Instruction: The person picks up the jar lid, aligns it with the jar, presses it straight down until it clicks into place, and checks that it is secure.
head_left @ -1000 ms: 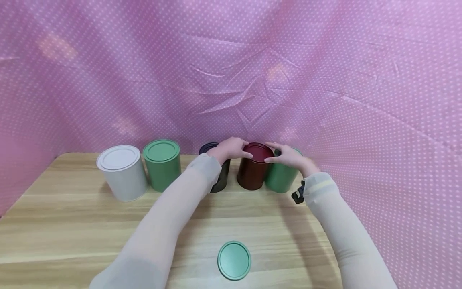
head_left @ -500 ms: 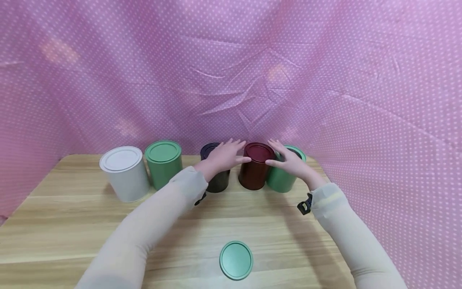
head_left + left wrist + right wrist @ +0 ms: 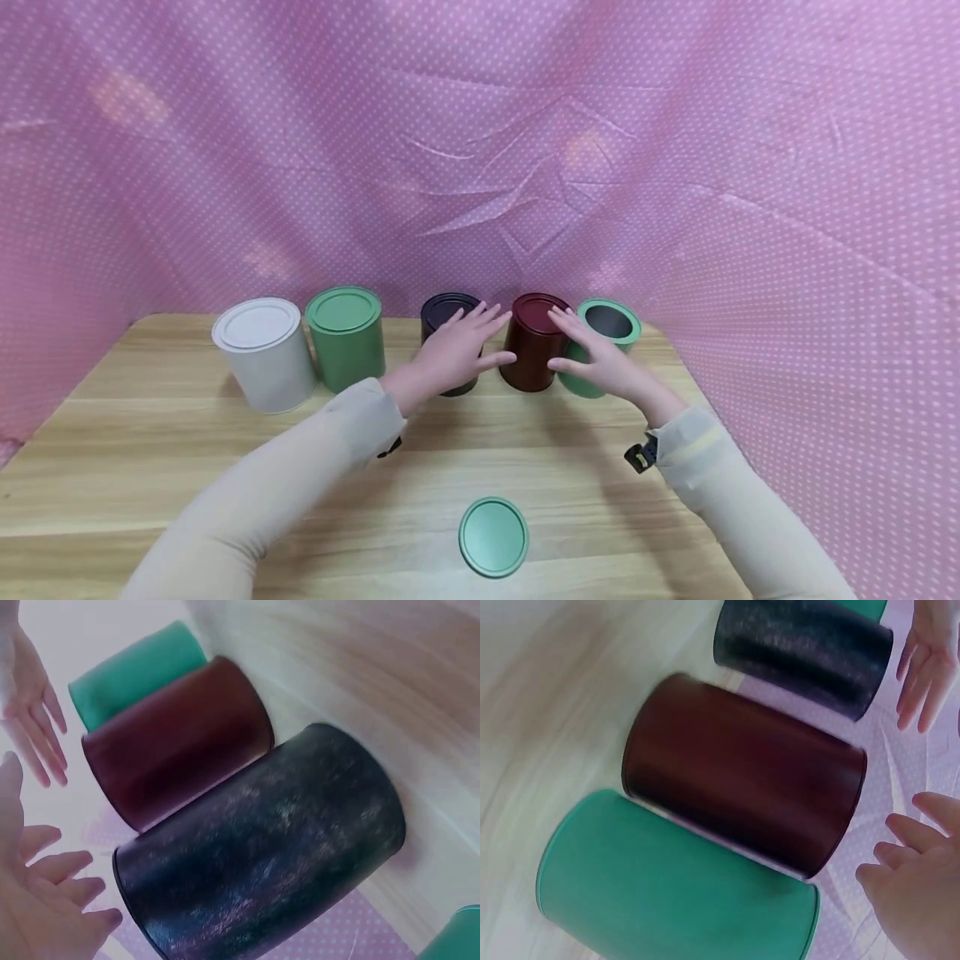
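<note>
Five cans stand in a row across the middle of the head view: one white can (image 3: 264,354), one lidded green can (image 3: 346,337), one black can (image 3: 448,317), one dark red can (image 3: 534,342) and one open green can (image 3: 604,333), with a single loose green lid (image 3: 493,537) lying at the lower centre on the wooden table (image 3: 150,467). The left hand (image 3: 453,354) and right hand (image 3: 596,362) flank the dark red can just right of centre, fingers spread and nearly straight. Neither hand holds anything, and both palms sit just clear of the can's sides.
</note>
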A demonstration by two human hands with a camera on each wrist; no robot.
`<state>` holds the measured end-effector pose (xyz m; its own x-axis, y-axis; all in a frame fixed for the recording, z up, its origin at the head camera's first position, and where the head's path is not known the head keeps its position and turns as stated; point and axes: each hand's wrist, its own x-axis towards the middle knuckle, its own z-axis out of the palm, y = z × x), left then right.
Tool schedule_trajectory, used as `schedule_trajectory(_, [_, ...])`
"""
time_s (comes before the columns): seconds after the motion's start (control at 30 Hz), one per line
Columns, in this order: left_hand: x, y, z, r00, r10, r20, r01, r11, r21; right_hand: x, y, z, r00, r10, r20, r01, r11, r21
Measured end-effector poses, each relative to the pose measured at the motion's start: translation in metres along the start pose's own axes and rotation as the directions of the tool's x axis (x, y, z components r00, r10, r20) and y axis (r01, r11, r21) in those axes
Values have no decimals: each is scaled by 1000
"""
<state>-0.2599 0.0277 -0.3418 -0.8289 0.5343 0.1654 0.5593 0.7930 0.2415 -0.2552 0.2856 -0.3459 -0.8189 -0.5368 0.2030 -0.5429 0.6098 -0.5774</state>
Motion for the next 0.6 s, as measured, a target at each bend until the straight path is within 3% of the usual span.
schedule_trajectory(0.23, [-29,9,8,995,74,-63,-74,997,6,-12,-10,15,997,-70,41,72,997,-39])
schedule_trajectory(0.47, [-61,9,26,975,166,-150,-165,986,22,-32,-18,28,993,-99,71,103,993,-58])
schedule_trajectory(0.6, [-79,4,36,965,215,-148,-210,976,49,-40,-21,38,986,-127,108,135,989,-67])
